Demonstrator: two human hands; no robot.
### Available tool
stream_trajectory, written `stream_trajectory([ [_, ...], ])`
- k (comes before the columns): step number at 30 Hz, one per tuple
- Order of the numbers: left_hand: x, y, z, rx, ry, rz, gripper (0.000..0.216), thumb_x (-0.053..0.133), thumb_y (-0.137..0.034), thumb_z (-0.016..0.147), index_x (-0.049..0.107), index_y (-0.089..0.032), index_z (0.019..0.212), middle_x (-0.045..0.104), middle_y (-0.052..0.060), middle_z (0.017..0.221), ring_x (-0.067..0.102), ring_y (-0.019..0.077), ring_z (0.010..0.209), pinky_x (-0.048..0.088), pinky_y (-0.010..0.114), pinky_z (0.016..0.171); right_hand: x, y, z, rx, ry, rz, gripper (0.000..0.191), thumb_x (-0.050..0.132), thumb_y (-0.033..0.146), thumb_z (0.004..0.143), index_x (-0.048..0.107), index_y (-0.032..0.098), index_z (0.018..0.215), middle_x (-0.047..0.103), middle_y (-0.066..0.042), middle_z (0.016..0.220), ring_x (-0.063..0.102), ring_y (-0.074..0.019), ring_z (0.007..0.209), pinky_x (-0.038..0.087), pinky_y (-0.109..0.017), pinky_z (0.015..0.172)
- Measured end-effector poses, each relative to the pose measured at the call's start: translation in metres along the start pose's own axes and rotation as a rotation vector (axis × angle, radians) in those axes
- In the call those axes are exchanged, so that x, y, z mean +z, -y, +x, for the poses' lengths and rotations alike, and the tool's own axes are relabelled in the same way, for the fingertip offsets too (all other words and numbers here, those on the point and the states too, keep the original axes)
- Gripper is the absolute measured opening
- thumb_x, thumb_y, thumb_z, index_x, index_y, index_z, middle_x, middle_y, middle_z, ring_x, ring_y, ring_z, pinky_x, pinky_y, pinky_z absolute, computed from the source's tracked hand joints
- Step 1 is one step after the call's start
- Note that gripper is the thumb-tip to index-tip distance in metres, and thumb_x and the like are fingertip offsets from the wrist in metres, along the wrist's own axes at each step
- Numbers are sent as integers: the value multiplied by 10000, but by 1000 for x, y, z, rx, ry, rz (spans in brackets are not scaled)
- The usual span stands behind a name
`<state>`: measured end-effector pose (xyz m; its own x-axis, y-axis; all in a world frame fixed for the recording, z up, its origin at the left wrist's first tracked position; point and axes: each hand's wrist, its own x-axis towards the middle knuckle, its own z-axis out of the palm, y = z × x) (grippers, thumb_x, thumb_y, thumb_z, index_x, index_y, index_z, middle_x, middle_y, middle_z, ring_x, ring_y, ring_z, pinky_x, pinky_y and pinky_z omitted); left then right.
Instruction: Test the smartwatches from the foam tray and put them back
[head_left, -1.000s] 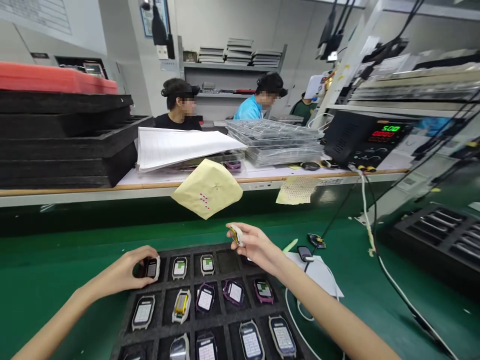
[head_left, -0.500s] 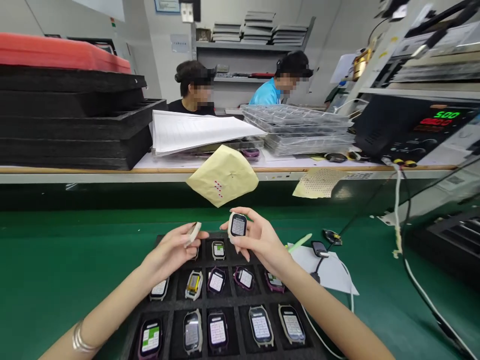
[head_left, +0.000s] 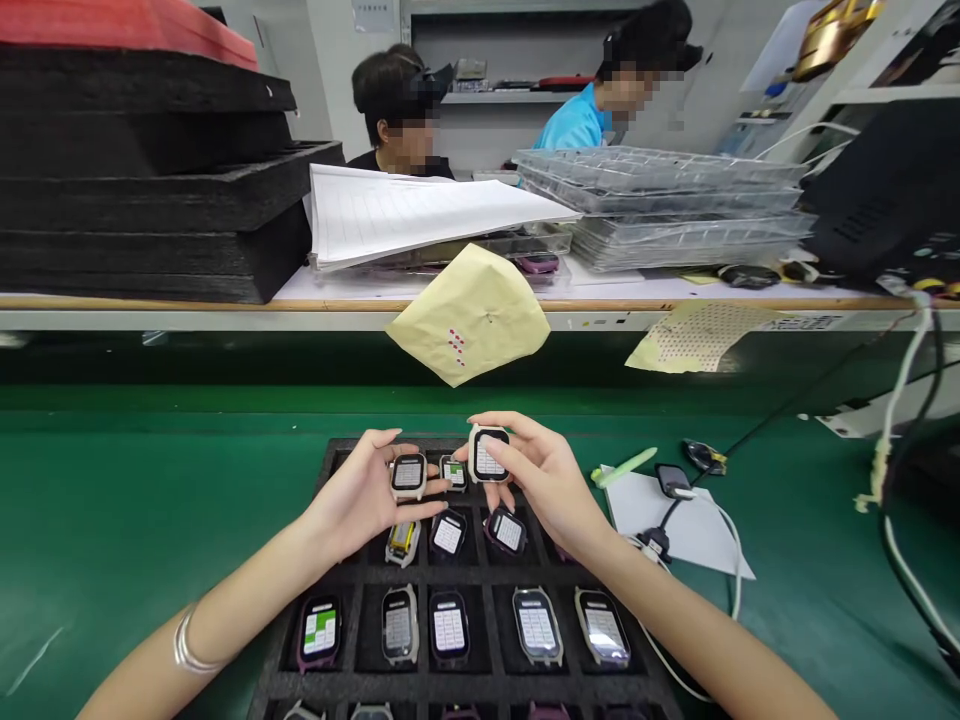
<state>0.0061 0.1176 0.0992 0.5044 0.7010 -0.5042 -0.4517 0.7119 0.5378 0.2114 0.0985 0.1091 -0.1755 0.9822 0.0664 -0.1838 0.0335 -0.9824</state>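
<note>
A light-cased smartwatch (head_left: pixel 409 474) rests screen-up in my left hand (head_left: pixel 358 492), between thumb and fingers, its display lit. My right hand (head_left: pixel 551 475) grips a second pale smartwatch (head_left: pixel 489 456) by its sides, with the thumb across the lit screen. Both hands are above the far rows of a black foam tray (head_left: pixel 351 640). Several watches without straps lie in its compartments, such as a purple-edged watch (head_left: pixel 450 628) and a pale one (head_left: pixel 537 626). One case (head_left: pixel 403 541) shows a yellow part inside. My forearms hide some compartments.
On the green mat right of the tray lie a white paper (head_left: pixel 694 535), a light green pen-like tool (head_left: pixel 626 467), a small watch on a cable (head_left: pixel 673 480) and white cables. A shelf ahead holds black foam trays (head_left: pixel 142 210) and clear plastic trays (head_left: pixel 675 200). Two people sit beyond.
My left hand has turned palm-up, so its watch now faces me. My right thumb has moved onto the other watch's screen. The view has tipped downward, showing another tray row.
</note>
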Motion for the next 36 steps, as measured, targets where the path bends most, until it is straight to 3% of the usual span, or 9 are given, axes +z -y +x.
stream_trajectory([
  [3,0,-1,-3,-36,115,6,335,503,-423,883,589,-144,1048,653,156,1146,667,321,1020,516,478,887,0,1,-2,0,4,-14,267,636,365,890,635,180,1084,740,-82,854,575,-99,420,373,-185,353],
  [6,-1,-1,-7,22,197,36,312,507,-326,860,583,-153,1109,637,138,1205,672,307,1005,517,458,883,0,5,-5,-16,-8,-21,280,597,401,911,647,186,1083,733,-76,820,588,-125,432,380,-205,352],
  [11,2,0,-15,331,211,206,424,540,-75,743,558,-154,1159,688,116,1058,673,241,938,540,377,831,-2,10,-8,-38,8,-39,266,614,404,906,659,211,1083,737,-83,870,604,-151,448,394,-237,346],
  [16,7,0,-24,546,191,377,322,576,-146,836,543,-198,1152,663,75,1004,656,205,877,572,337,733,-3,12,-9,-22,7,-67,283,625,430,900,653,225,1093,740,-99,904,617,-168,474,464,-273,390],
  [20,6,2,-26,583,208,440,265,548,-250,923,521,-198,1182,642,70,978,658,191,872,584,332,734,-2,13,-11,-4,26,-76,289,617,419,912,635,207,1108,743,-107,913,622,-159,482,479,-258,412],
  [25,5,2,-25,598,229,450,257,524,-262,938,528,-192,1186,633,66,943,657,185,828,590,303,662,0,14,-14,-7,39,-73,259,608,393,927,640,222,1119,743,-95,932,631,-148,513,484,-231,428],
  [36,7,6,-39,545,286,357,633,529,-66,768,395,-232,1364,621,66,1053,638,234,982,560,404,826,4,12,-18,-55,67,-64,287,617,276,938,624,255,1223,727,-70,980,646,-130,546,472,-206,429],
])
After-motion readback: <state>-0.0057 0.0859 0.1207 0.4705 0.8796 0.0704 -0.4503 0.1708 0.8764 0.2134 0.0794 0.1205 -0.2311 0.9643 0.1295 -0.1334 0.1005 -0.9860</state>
